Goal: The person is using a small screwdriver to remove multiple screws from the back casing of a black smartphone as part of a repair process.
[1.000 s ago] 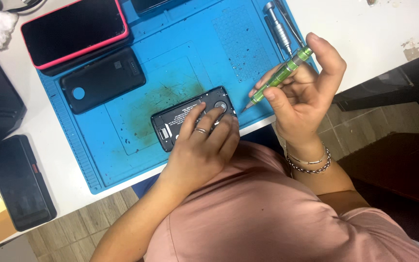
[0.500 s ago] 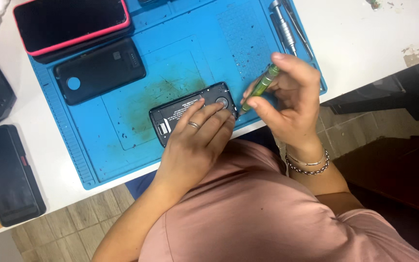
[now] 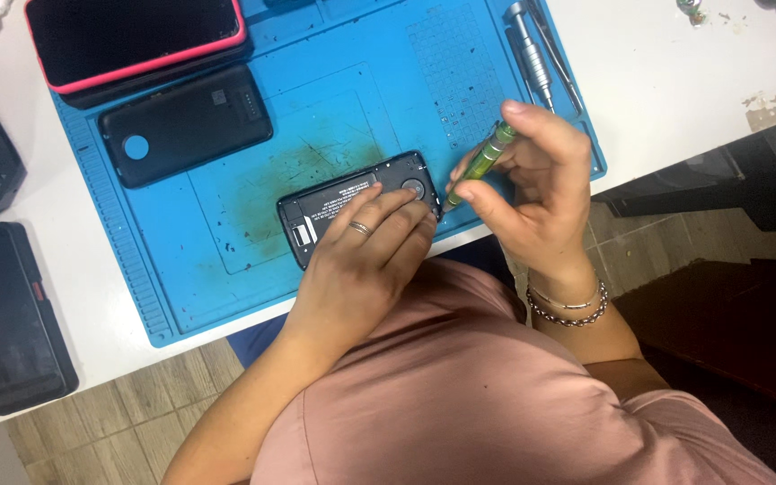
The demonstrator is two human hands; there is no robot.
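A white counter (image 3: 675, 81) carries a blue work mat (image 3: 181, 251), near whose front edge lies an opened dark phone (image 3: 334, 202). The left hand (image 3: 361, 269) presses flat on the phone, fingers spread. The right hand (image 3: 532, 193) pinches a green screwdriver (image 3: 487, 162), tip at the phone's corner.

Even, bright light falls from above on the white worktop (image 3: 675, 81) and the blue mat (image 3: 226, 233), with only soft, short shadows. The black phone screen (image 3: 136, 36) shows faint glare. Focus is fairly sharp in the middle; the floor at lower right sits dim.
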